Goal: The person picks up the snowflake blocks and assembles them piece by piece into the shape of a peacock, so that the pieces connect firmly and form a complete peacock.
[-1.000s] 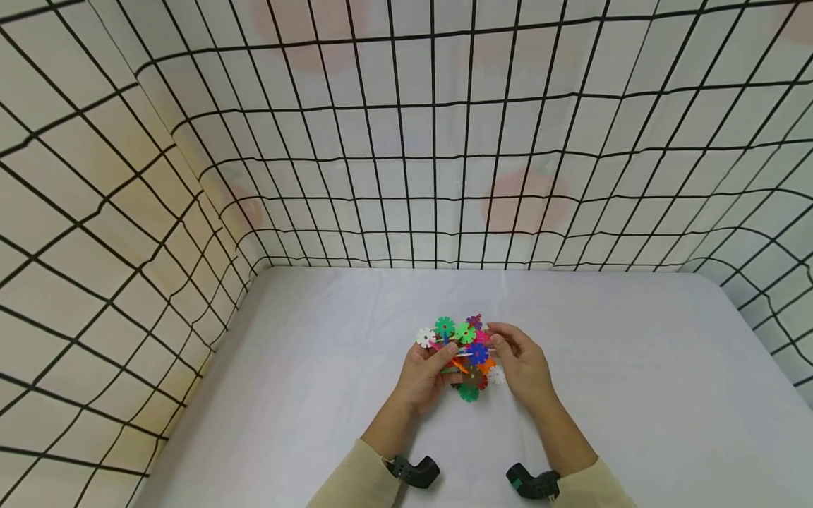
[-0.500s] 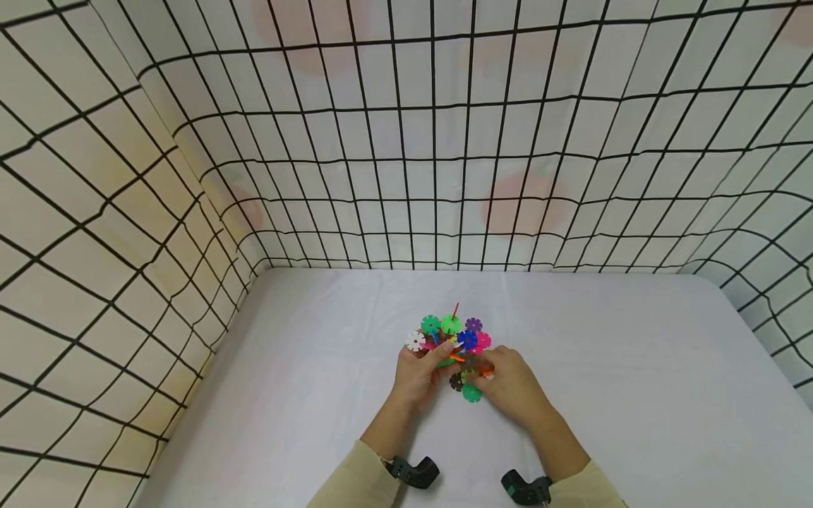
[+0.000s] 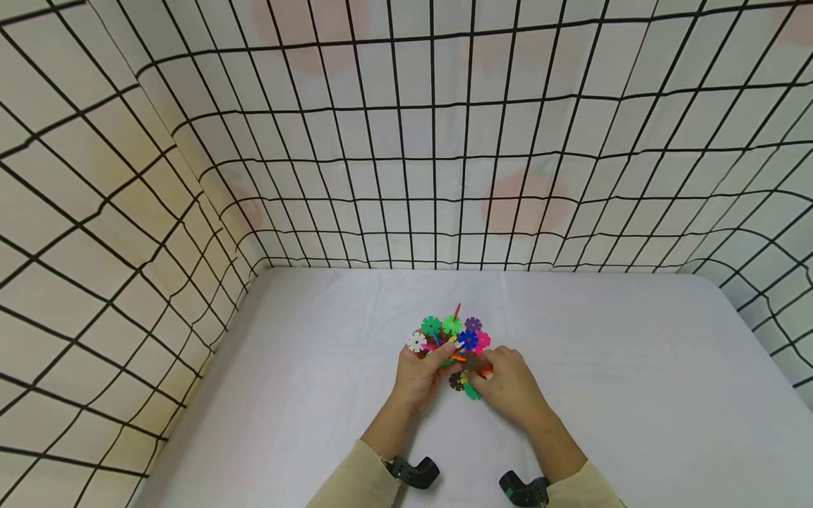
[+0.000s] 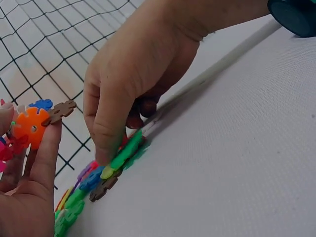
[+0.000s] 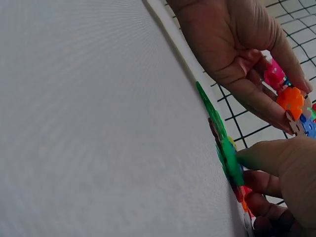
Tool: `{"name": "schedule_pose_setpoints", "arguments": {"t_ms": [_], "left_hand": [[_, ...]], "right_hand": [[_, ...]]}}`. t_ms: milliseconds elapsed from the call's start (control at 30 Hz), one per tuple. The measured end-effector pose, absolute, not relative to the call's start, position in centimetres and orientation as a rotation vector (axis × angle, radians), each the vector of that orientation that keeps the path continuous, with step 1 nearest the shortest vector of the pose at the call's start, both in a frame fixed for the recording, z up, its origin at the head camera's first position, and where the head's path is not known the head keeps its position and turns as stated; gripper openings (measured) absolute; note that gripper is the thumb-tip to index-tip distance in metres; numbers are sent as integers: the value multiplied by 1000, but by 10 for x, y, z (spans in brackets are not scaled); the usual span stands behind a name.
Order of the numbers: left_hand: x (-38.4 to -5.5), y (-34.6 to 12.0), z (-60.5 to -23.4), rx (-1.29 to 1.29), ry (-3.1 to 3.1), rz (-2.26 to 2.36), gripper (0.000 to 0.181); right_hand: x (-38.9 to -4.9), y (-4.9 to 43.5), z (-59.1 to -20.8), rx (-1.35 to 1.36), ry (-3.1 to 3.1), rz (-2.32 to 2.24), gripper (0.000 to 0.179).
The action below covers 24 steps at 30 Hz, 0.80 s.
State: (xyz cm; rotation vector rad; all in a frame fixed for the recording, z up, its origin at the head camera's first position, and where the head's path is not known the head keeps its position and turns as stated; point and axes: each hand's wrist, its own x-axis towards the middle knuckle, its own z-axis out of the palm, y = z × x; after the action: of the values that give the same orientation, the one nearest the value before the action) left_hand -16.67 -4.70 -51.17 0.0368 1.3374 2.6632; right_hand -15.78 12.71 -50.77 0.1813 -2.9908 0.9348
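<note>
My left hand (image 3: 416, 377) grips a cluster of interlocked plastic snowflake discs (image 3: 430, 325) in white, green, blue, pink and orange, raised above the table. An orange disc (image 4: 32, 126) and a brown disc (image 4: 63, 110) in that cluster show by its fingers in the left wrist view. Low down, my right hand (image 3: 514, 384) has its thumb and curled fingers at a pile of loose discs. A green disc (image 5: 229, 155) stands tilted against its thumb, and a dark brown disc (image 4: 104, 187) lies beneath. Whether the fingers pinch one, I cannot tell.
The pile rests on a white-covered table (image 3: 305, 395). Black wire grid panels (image 3: 432, 155) rise along the back and sides, with pale sheeting behind them. A black wrist camera mount (image 3: 416, 471) sits on the left forearm, another (image 3: 524, 488) on the right.
My left hand's cluster has shifted up and left, bringing a red disc edge into view at its top. My right hand has left the cluster's side and dropped to the loose discs, staying there since.
</note>
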Motion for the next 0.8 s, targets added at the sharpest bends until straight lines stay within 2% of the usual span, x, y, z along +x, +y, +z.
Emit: {"name": "schedule_pose_setpoints", "arguments": {"t_ms": [200, 333, 433, 533, 800], "left_hand": [[-167, -47, -513, 7, 1362, 2655, 33], [-168, -46, -513, 1, 1394, 2646, 32], [-168, -45, -513, 3, 1403, 2654, 33], [-168, -45, -513, -7, 1399, 2665, 33], [-167, -45, -511, 22, 1430, 2624, 34]], "right_hand": [[-157, 124, -507, 159, -3018, 904, 30], [-157, 123, -507, 160, -2999, 992, 20], [-157, 126, -506, 123, -2960, 1175, 9], [-157, 131, -504, 43, -2901, 1397, 6], [-163, 144, -500, -57, -2575, 1753, 23]]}}
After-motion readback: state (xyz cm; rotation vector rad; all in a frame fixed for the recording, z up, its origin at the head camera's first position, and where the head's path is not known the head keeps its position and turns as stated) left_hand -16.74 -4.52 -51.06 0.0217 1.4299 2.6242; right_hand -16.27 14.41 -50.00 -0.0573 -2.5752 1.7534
